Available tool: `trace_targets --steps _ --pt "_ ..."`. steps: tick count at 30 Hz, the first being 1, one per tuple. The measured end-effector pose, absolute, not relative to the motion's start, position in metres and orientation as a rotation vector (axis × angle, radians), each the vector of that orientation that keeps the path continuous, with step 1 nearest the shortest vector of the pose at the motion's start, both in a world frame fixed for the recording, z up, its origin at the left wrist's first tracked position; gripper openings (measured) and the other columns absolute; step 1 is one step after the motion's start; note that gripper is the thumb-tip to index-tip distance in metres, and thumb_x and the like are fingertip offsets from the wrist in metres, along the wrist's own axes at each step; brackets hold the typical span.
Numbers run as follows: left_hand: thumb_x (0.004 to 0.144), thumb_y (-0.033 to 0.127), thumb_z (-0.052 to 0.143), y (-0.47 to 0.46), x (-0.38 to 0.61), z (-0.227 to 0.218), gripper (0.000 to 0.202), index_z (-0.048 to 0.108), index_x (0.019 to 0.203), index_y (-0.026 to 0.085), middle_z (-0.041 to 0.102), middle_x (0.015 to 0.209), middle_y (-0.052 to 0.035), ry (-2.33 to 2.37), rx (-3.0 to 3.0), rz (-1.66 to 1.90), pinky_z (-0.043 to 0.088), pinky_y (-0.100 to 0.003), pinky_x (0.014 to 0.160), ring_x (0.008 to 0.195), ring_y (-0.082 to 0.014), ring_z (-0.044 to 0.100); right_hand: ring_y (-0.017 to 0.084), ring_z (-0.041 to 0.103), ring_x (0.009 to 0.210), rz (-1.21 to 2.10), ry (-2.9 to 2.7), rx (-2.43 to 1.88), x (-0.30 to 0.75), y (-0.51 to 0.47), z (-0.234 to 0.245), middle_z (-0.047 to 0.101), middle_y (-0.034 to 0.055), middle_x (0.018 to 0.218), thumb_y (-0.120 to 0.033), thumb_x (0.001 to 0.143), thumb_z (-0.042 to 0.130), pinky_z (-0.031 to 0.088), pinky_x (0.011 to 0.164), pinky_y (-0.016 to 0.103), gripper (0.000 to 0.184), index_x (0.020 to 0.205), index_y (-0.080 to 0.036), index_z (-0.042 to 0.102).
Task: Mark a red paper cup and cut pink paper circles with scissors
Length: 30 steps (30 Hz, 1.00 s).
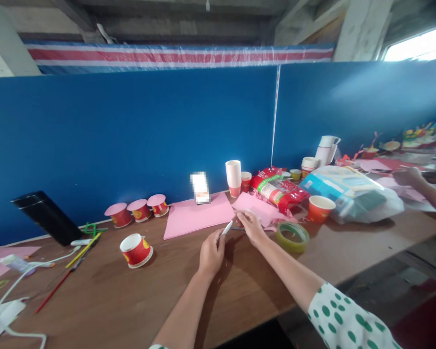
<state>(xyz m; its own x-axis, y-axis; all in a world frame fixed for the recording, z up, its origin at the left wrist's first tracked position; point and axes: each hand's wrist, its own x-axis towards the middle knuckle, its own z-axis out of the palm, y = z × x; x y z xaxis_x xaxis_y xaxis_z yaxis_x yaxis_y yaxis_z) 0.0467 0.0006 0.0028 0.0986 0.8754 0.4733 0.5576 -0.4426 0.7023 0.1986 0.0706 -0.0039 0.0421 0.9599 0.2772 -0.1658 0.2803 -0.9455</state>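
Observation:
Near the middle of the table, my left hand (211,253) is closed around a slim white pen-like stick (227,227), which points up and to the right. My right hand (251,228) is beside it, fingers bent and pinched together; whatever they hold is too small to make out. A thin dark item (237,229) shows between the two hands. Just beyond them lie a stack of pink paper sheets (192,219) and more pink paper (259,207). A roll of yellowish clear tape (292,237) stands close to my right forearm.
At left are a cut-down red paper cup (135,250), three pink-topped cups (139,210), a black cylinder (47,218) and a yellow pencil (83,250). Stacked cups (234,178), a red packet (279,189), an orange cup (320,209) and a plastic-wrapped pack (352,194) stand right. Another person's hand (409,178) is far right.

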Motion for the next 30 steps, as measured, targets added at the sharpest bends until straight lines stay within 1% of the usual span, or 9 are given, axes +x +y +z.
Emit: trace_targets --steps 5,9,13,19,25,27,30 --pt "0.086 0.028 0.036 0.002 0.046 0.001 0.032 0.061 0.105 0.021 0.065 0.103 -0.0067 1.421 2.043 1.270 0.042 -0.035 0.086 0.096 -0.0209 0.057 0.015 0.056 0.061 1.053 -1.320 -0.877 0.198 0.066 -0.001 0.065 0.0021 0.068 -0.041 0.073 0.059 0.045 0.057 0.025 0.028 0.087 -0.017 0.066" --pt "0.086 0.028 0.036 0.003 0.045 -0.001 0.032 0.061 0.105 0.021 0.065 0.102 -0.0071 1.414 2.046 1.265 0.042 -0.034 0.085 0.095 -0.0211 0.058 0.015 0.055 0.061 1.053 -1.383 -0.880 0.198 0.062 0.002 0.065 0.0016 0.068 -0.040 0.075 0.056 0.043 0.053 0.024 0.026 0.087 -0.018 0.064" --pt "0.086 0.029 0.036 0.003 0.046 -0.001 0.032 0.062 0.102 0.021 0.066 0.100 -0.0071 1.438 2.041 1.257 0.043 -0.033 0.081 0.092 -0.0216 0.059 0.013 0.053 0.056 1.063 -1.410 -0.882 0.197 0.060 0.003 0.062 0.0001 0.065 -0.040 0.077 0.054 0.041 0.050 0.022 0.023 0.080 -0.019 0.061" --pt "0.087 0.030 0.033 0.000 0.047 0.005 0.033 0.063 0.098 0.021 0.067 0.087 -0.0054 1.370 2.079 1.258 0.043 -0.029 0.073 0.079 -0.0195 0.060 0.011 0.049 0.052 1.111 -1.439 -0.897 0.198 0.060 0.000 0.057 -0.0016 0.060 -0.042 0.078 0.052 0.038 0.049 0.021 0.026 0.070 -0.017 0.058" --pt "0.088 0.031 0.031 0.000 0.047 0.006 0.034 0.064 0.087 0.019 0.065 0.076 -0.0048 1.398 2.112 1.204 0.041 -0.028 0.067 0.070 -0.0184 0.058 0.010 0.046 0.049 1.170 -1.444 -0.917 0.201 0.057 0.001 0.053 -0.0033 0.057 -0.041 0.077 0.053 0.037 0.048 0.020 0.025 0.071 -0.017 0.059" --pt "0.088 0.031 0.032 0.000 0.048 0.006 0.034 0.064 0.089 0.019 0.065 0.076 -0.0047 1.378 2.088 1.215 0.042 -0.027 0.067 0.070 -0.0181 0.058 0.009 0.045 0.048 1.182 -1.425 -0.921 0.198 0.056 0.001 0.051 -0.0037 0.056 -0.042 0.078 0.052 0.037 0.046 0.020 0.026 0.071 -0.017 0.056" --pt "0.087 0.031 0.034 0.000 0.048 0.007 0.033 0.063 0.095 0.018 0.067 0.084 -0.0056 1.364 2.020 1.258 0.042 -0.028 0.071 0.076 -0.0188 0.060 0.008 0.042 0.046 1.176 -1.384 -0.943 0.187 0.053 0.001 0.047 -0.0049 0.056 -0.046 0.080 0.045 0.035 0.044 0.019 0.030 0.072 -0.018 0.051"
